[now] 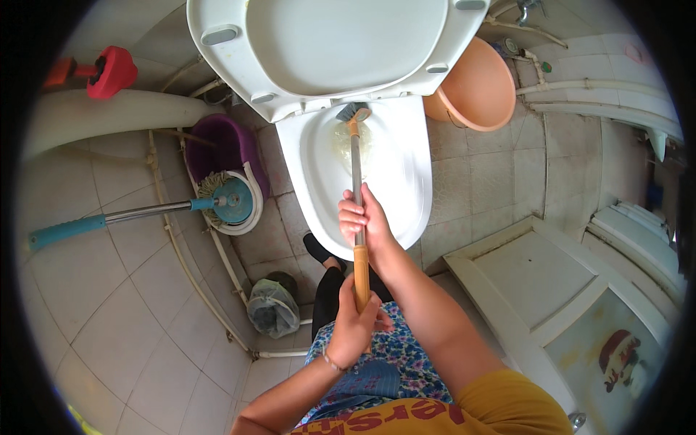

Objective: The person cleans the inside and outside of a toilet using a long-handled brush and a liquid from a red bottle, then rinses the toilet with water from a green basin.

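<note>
A long-handled brush (356,161) reaches away from me into the toilet bowl (406,167). Its head of dark grey bristles (349,111) touches or nearly touches the far inner side of the bowl. Below the head there is yellowish, foamy-looking water. My right hand (366,219) is closed round the metal shaft, above the bowl's near rim. Closer to my body, my left hand (357,324) wraps the orange grip of the same brush. The toilet seat and lid (348,43) stand raised behind the bowl.
On the left, a spin mop (152,210) rests in a purple bucket (250,141), with a lined waste bin (273,310) nearer me. A peach basin (478,87) stands right of the toilet. A white door (529,272) is at the lower right. Pipes (174,246) run along the left wall.
</note>
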{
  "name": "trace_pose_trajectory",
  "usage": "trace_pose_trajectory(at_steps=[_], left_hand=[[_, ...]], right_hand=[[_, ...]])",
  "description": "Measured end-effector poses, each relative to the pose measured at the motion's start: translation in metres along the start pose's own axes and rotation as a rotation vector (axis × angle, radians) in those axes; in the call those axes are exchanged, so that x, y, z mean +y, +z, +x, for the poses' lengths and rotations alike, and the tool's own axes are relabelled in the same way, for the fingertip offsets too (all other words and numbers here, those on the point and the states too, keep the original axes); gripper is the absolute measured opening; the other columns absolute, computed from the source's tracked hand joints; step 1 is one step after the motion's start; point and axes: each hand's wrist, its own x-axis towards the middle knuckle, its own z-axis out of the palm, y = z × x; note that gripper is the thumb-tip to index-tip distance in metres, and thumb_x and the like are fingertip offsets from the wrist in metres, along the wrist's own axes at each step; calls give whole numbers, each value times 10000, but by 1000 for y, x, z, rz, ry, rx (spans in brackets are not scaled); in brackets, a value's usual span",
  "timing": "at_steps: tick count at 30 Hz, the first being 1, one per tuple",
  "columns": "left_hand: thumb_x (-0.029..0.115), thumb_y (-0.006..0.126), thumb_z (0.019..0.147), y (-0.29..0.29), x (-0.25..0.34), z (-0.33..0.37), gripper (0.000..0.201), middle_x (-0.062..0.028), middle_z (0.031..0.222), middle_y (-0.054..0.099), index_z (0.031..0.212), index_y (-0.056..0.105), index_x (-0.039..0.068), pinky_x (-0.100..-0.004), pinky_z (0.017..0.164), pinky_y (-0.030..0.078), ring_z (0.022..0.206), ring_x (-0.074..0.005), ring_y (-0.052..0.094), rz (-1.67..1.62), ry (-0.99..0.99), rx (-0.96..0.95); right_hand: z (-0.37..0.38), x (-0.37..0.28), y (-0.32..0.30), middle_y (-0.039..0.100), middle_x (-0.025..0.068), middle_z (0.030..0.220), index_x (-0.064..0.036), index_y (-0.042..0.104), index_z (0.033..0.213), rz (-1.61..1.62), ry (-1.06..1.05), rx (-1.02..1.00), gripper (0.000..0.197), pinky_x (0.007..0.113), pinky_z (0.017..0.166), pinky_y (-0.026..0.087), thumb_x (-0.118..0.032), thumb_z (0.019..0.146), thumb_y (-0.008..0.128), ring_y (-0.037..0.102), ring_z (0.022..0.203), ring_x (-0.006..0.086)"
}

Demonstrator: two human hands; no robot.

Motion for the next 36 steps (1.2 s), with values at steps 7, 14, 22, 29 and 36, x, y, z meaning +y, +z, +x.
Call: trace_pose_trajectory(at_steps=[7,14,22,29,36], left_hand=[[61,421,931,-31,-26,5,557,-23,745,441,1404,130,106,-213,379,349,438,-62,376,221,-26,-18],[83,477,876,-52,-28,80,466,-89,777,505,1306,319,-8,-275,451,376,534,-147,462,581,467,105],[29,490,840,-34,-11,89,542,-319,1243,414,1300,237,-105,-355,944,388,1176,-397,445,707,431,72],[50,469,875,-21,-9,60,500,-302,1250,409,1310,262,-83,-351,967,359,1194,-340,436,856,562,129],[97,453,883,-17,-36,129,485,-272,913,566,1289,242,-61,-420,695,474,787,-350,599,1034,687,173]], right_hand=[[3,9,-3,383,-26,580,-35,475,1028,-505,1,721,520,232,417,328,-527,929,338,375,459,82],[15,26,3,421,35,684,-32,371,956,-949,-91,850,275,280,444,403,-297,944,442,411,513,130],[20,8,4,425,41,673,-31,345,922,-882,-122,883,258,277,408,384,-231,918,507,407,479,122],[-1,21,20,404,35,669,-60,328,943,-763,-52,810,248,291,423,368,-230,913,506,391,489,121],[26,-31,-31,434,55,640,-24,347,909,-890,-31,793,265,299,400,384,-254,923,479,415,459,144]])
